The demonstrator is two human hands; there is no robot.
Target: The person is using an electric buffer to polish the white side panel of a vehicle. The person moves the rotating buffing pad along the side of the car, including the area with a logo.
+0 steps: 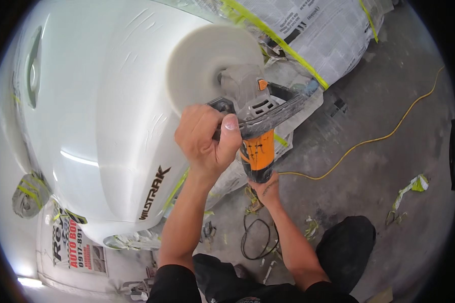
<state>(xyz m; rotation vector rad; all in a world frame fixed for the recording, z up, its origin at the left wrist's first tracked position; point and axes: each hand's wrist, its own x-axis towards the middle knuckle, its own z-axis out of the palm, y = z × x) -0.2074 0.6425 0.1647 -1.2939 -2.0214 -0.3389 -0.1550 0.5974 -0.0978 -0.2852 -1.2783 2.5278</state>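
Note:
My left hand [207, 136] is wrapped round the black loop handle of an orange and grey rotary polisher [258, 149]. Its large pale round pad [197, 58], blurred as if spinning, lies against a white vehicle panel [116, 101] with fine streaks on its surface. Lower and further right, my right hand [265, 187] grips the rear end of the polisher, its fingers partly hidden by the tool. Dark lettering sits on the panel below my left hand's side.
Newspaper masking [318, 30] with yellow-green tape covers parts at upper right. A yellow cord [364, 144] and a black cable [247, 235] lie on the grey floor [394, 192] among paper scraps [409, 192]. A printed banner [81, 242] is at lower left.

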